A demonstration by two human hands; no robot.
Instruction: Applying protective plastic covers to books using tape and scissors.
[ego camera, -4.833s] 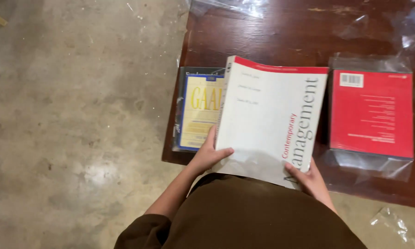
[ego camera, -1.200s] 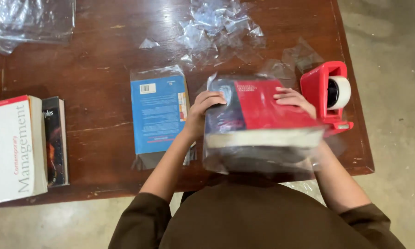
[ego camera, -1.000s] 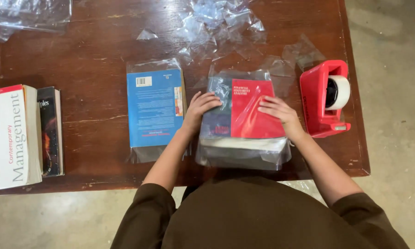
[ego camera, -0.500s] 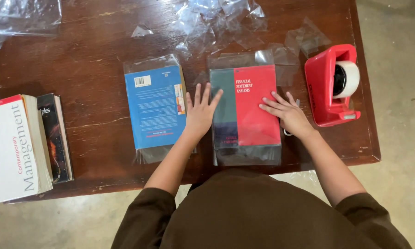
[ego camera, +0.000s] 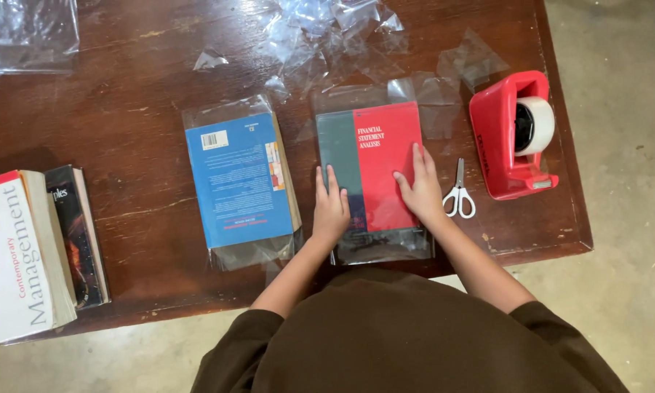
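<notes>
Since the earlier view, your hands have shifted on the cover: both now lie lower on the red and dark book (ego camera: 374,167), and white-handled scissors (ego camera: 459,191) show beside your right wrist.

1. Left hand (ego camera: 330,209): flat, fingers together and extended, palm down on the dark left part of the cover near its lower edge. It grasps nothing.
2. Right hand (ego camera: 419,186): flat, fingers slightly spread, pressing on the red part of the cover near its right edge. It grasps nothing.
3. Book position: face up on the wooden table (ego camera: 124,131), near the front edge, inside a clear plastic sleeve (ego camera: 382,247) that extends past the top and bottom of the book.
4. Surroundings: a blue book (ego camera: 240,178) in its own clear sleeve lies just left. A red tape dispenser (ego camera: 513,138) stands right of the scissors. Loose clear plastic scraps (ego camera: 327,36) lie beyond. Two books (ego camera: 36,247) lie at the far left edge.
</notes>
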